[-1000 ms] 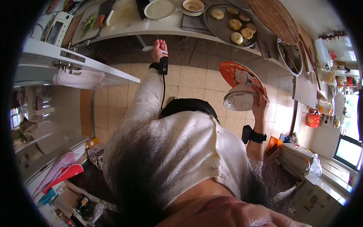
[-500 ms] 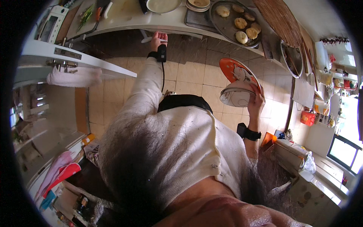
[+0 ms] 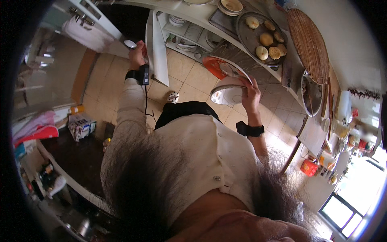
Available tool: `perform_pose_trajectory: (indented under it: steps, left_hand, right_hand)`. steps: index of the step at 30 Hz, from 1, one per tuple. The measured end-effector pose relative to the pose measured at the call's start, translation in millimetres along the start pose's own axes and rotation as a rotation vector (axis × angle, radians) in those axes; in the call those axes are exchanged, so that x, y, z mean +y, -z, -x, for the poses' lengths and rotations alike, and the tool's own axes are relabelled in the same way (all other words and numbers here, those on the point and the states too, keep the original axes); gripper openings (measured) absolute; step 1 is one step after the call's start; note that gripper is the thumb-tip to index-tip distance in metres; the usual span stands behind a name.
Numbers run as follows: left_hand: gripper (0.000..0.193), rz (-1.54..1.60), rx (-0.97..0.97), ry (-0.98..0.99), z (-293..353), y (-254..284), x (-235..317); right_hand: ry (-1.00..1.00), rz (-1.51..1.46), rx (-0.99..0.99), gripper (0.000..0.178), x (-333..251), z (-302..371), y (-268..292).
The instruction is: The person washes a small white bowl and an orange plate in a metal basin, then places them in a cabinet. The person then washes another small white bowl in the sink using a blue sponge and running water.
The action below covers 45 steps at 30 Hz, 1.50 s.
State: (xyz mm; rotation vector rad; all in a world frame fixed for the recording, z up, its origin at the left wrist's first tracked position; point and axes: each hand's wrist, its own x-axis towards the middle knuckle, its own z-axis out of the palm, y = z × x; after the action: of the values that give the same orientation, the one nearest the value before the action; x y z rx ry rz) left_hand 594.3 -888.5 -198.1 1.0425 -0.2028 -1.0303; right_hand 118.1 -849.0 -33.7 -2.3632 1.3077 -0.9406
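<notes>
Currently, left hand (image 3: 138,53): closed around a white spoon (image 3: 130,44), whose bowl sticks out on its left side; whether the fingers also touch the door beside it, I cannot tell.
Right hand (image 3: 250,94): gripping an orange plate (image 3: 217,67) and a patterned bowl (image 3: 226,93) together by their right edges, both tipped on their sides, the plate just beyond the bowl.
Cabinet door (image 3: 157,52): white, swung open, standing just right of the left hand, between it and the shelves.
Cabinet (image 3: 195,33): open beyond and between the hands, with stacked dishes (image 3: 177,21) on its upper shelf and more crockery (image 3: 186,45) below.
Bench (image 3: 177,5): above the cabinet, beyond both hands.
Round tray (image 3: 252,38): on the bench past the right hand, carrying several round flatbreads (image 3: 266,39).
Bowl stack (image 3: 230,7): left of that tray, on a dark flat board (image 3: 221,22).
Woven disc (image 3: 308,46): farther right of the tray, upper right of the right hand.
Pan (image 3: 311,97): to the right of the right hand, contents unclear.
Towel (image 3: 86,34): pale, hanging from a white door (image 3: 104,22) to the left of the left hand.
Spotted object (image 3: 173,97): on the tiled floor (image 3: 189,86), between the hands and nearer the body.
Red container (image 3: 308,167): well apart, right of the right hand.
</notes>
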Motion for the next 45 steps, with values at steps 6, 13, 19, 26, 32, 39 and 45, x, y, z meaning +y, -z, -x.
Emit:
perform_pose_trajectory:
  steps: [6, 13, 19, 26, 32, 39, 45]
  left_hand:
    - [0.027, -0.723, 0.134, -0.485, 119.9, -15.1, 12.9]
    - [0.040, -0.283, -0.078, 0.006, 176.8, -10.2, -29.1]
    - [0.035, -0.250, 0.044, 0.055, 155.1, 49.1, -16.1]
    - [0.029, 0.016, 0.144, -0.008, 158.7, 68.3, -7.0]
    - [0.024, -0.157, 0.295, -0.282, 185.2, 78.5, -20.3]
    - [0.033, -0.064, 0.780, -0.365, 236.0, 92.0, -67.8]
    - [0.031, -0.011, 1.288, -0.232, 306.9, 68.1, -130.2]
  right_hand:
    - [0.100, -0.214, -0.151, 0.033, 5.2, -31.4, -43.3]
    - [0.131, -0.534, -0.422, 0.024, -28.1, -76.1, -122.9]
    - [0.050, -0.572, -0.734, 0.025, -55.8, -112.8, -183.2]
    - [-0.003, -0.598, -0.917, 0.024, -75.0, -139.2, -230.8]
    - [0.175, -0.586, -1.020, 0.025, -74.6, -151.9, -275.9]
    - [0.552, -0.142, -1.000, 0.023, -34.3, -175.9, -338.7]
    - [0.830, 0.308, -0.952, 0.026, 15.8, -188.6, -394.2]
